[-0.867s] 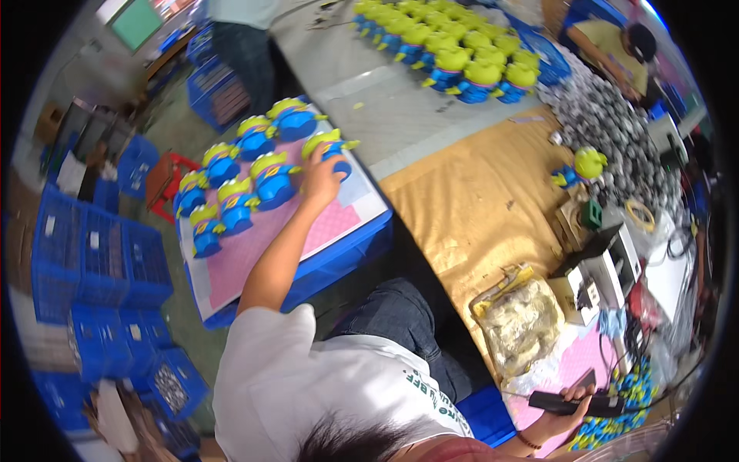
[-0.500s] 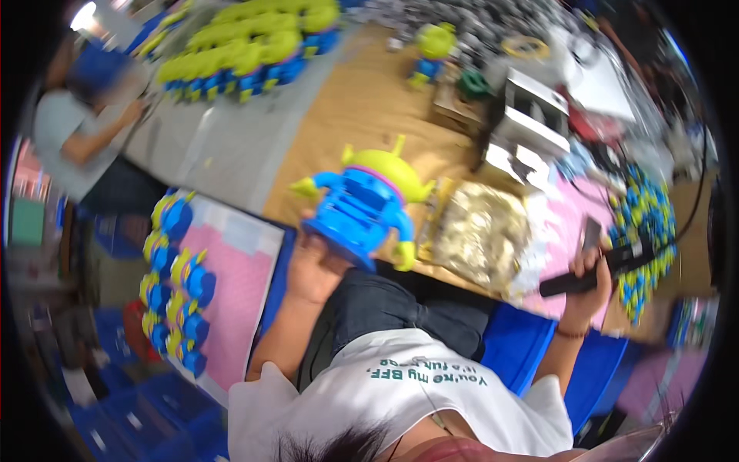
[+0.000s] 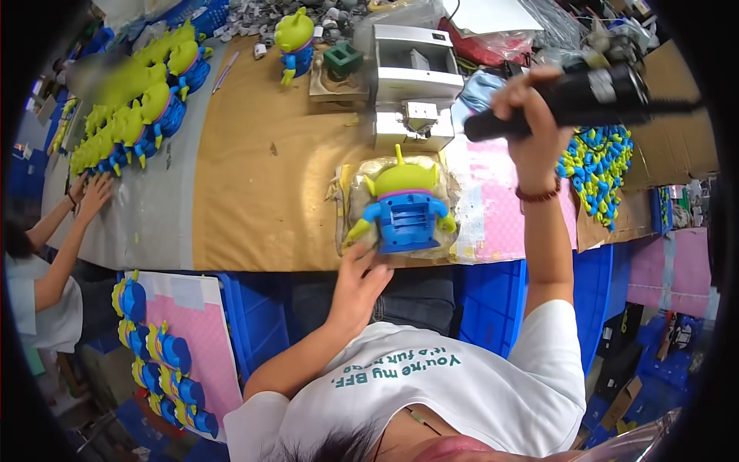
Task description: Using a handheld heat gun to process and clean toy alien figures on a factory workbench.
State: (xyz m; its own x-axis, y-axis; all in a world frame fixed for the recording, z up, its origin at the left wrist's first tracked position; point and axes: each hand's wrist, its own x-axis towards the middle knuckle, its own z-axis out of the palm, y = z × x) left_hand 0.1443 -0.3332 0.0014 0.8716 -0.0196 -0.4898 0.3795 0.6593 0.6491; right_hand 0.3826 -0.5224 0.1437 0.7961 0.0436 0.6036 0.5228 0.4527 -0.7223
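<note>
A green-and-blue alien toy (image 3: 406, 215) lies in a padded, plastic-wrapped cradle (image 3: 356, 202) at the table's near edge. Its blue body shows a recessed compartment, and its antenna points away from me. My left hand (image 3: 359, 286) is at the toy's lower left corner with fingers stretched and apart, close to or touching it; exact contact is unclear. Raised over the right side of the table, my right hand (image 3: 531, 127) is closed around a black corded electric screwdriver (image 3: 593, 96), held roughly level and slightly blurred.
Finished-looking alien toys (image 3: 146, 115) stand in rows at the far left, near a co-worker's hands (image 3: 92, 196). More lie on a pink board (image 3: 202, 327). A silver machine (image 3: 416, 73), a green block (image 3: 342, 58) and a standing toy (image 3: 295, 42) are behind; small parts (image 3: 596, 165) pile at right.
The toy has gone from my left hand, tilted in the air, into the cradle. My right hand has lifted the screwdriver up and away from me. The whole view has turned.
</note>
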